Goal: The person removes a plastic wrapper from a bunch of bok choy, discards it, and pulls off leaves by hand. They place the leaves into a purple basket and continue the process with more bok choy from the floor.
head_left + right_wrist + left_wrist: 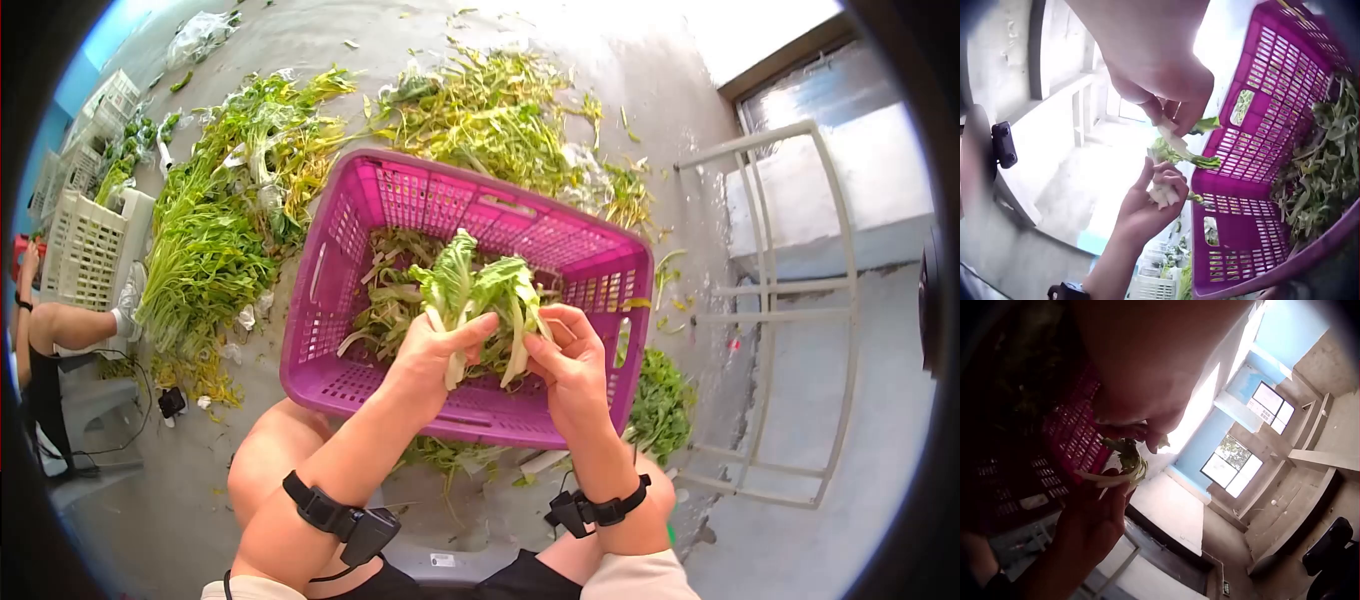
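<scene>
Both hands are raised over a purple plastic basket (465, 425), each with leafy greens in its grip. My left hand (432, 355) holds green leaves with pale stalks (447, 280), fingers curled round the stalk ends, which show white in the right wrist view. Close beside it, my right hand (572, 365) pinches a leaf with a white stalk (516, 300) between thumb and fingers. The leaf tips point away from me, and the two bunches overlap in the head view. Beneath them, a heap of wilted greens (390, 300) lies in the basket, partly hidden by the hands.
Piles of long-stemmed greens (205, 265) and yellowing leaves (490, 120) lie on the wet floor behind and left of the basket. More greens (660, 400) sit at its right. White crates (85, 245) and a seated person's leg (75, 325) are far left; a metal frame (850, 320) stands right.
</scene>
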The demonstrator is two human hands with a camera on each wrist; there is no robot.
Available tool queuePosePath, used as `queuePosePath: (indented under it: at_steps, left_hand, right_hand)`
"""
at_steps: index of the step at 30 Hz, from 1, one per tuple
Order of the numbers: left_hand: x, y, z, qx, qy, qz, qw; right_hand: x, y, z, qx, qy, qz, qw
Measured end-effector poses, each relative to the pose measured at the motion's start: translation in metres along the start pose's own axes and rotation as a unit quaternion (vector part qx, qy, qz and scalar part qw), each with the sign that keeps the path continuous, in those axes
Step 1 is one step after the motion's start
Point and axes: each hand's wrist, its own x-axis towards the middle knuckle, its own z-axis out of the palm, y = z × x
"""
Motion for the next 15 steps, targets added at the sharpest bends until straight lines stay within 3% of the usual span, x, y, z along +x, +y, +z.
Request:
queuePosePath:
  at_steps: [3, 10, 15]
  left_hand:
    - [-0.004, -0.012, 0.020, -0.014, -0.003, -0.029, 0.999]
    - [0.009, -0.028, 0.014, 0.074, -0.046, -0.070, 0.994]
    - [-0.001, -0.017, 0.026, 0.034, -0.054, -0.091, 0.994]
  right_hand:
    - [-0.004, 0.005, 0.001, 0.041, 0.013, -0.021, 0.999]
    - [-0.007, 0.004, -0.008, 0.006, 0.020, 0.008, 1.000]
    - [-0.005, -0.002, -0.014, -0.050, 0.018, 0.006, 0.999]
